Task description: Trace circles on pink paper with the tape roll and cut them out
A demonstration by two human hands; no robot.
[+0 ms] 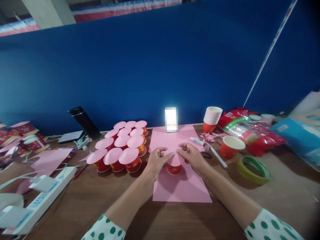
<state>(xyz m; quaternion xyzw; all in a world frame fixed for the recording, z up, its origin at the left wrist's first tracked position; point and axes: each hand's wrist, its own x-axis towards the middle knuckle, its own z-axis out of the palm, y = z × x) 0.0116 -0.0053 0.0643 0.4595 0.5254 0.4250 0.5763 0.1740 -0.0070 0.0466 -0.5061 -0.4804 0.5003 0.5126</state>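
A red paper cup (174,170) stands upside down on pink paper sheets (182,192) in front of me. A round pink paper disc (175,161) lies over its top and hides most of the cup. My left hand (157,162) has its thumb and fingers closed at the disc's left edge. On the opposite edge, my right hand (194,157) pinches the same disc between thumb and fingers. To the left, several red cups (133,165) stand in rows, each topped by a pink disc (128,155).
A lit phone (171,120) leans at the back. On the right are stacked cups (212,116), a single cup (232,146), green tape (253,170), a white pen (219,158) and a red plastic pack (250,131). A power strip (42,200) and another person's arm (12,176) are left.
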